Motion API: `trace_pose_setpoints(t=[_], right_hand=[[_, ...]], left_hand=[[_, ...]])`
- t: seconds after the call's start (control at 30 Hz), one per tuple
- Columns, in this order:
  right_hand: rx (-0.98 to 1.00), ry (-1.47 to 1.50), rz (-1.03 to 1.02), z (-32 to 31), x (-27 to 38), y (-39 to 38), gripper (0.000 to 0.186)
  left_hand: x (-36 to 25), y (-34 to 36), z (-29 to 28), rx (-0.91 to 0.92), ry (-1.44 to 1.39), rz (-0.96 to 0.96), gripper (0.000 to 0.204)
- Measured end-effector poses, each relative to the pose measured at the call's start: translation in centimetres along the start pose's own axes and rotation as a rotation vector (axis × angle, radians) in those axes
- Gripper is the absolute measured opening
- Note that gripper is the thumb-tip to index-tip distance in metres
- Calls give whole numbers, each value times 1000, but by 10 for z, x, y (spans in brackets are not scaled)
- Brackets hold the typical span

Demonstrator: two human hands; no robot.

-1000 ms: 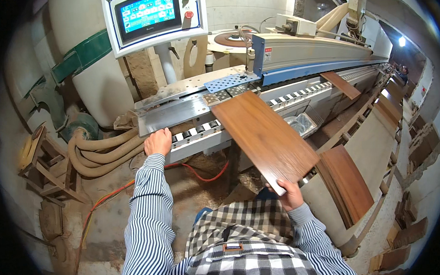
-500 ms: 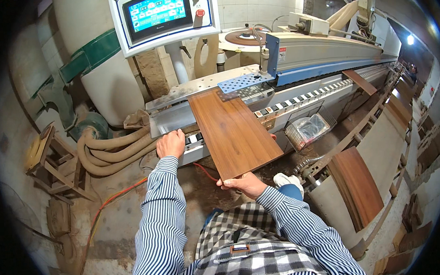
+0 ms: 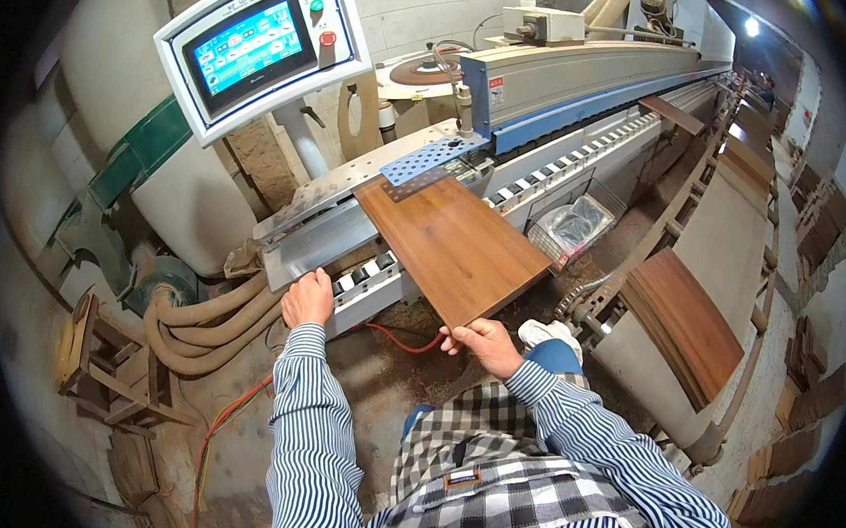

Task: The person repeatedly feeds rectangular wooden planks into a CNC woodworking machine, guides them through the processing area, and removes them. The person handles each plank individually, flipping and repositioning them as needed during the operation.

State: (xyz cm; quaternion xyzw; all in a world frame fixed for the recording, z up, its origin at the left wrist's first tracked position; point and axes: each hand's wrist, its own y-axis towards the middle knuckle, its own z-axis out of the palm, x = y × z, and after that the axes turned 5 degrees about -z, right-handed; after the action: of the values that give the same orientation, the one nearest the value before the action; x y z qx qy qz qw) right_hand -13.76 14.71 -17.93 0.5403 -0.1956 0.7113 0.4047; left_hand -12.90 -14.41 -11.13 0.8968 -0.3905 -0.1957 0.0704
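Observation:
A brown wood-grain board lies slanted across the machine's infeed, its far end under the blue perforated plate. My right hand grips the board's near corner, thumb on top. My left hand, fingers curled, holds the front edge of the machine at the end of the metal bed, left of the board and apart from it. Beside it runs the row of black-and-white track pads.
A control screen stands upper left. Hoses and a wooden stool are at left. A wire basket hangs right of the board. Stacked boards lie on the right conveyor; a distant person is far right.
My right hand has moved left with the board's near end, and the board's far end has slid left and under the perforated plate. My left hand remains on the machine's edge.

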Motion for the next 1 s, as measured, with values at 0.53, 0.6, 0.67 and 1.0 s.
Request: trace_pose_setpoints(t=[0.53,0.6,0.67,1.0], right_hand=[[-364,24,-97,-81,29,-1,29],[-405,41,-89,-95,36,0,29],[-482,15,-59,-107,45,-1,30],[-777,-182,-153,-167,40,-103,38]], left_hand=[[3,-1,4,-23,35,-5,42],[1,0,5,-17,34,-5,42],[-1,2,9,-19,25,-15,43],[12,9,13,9,79,63,52]])
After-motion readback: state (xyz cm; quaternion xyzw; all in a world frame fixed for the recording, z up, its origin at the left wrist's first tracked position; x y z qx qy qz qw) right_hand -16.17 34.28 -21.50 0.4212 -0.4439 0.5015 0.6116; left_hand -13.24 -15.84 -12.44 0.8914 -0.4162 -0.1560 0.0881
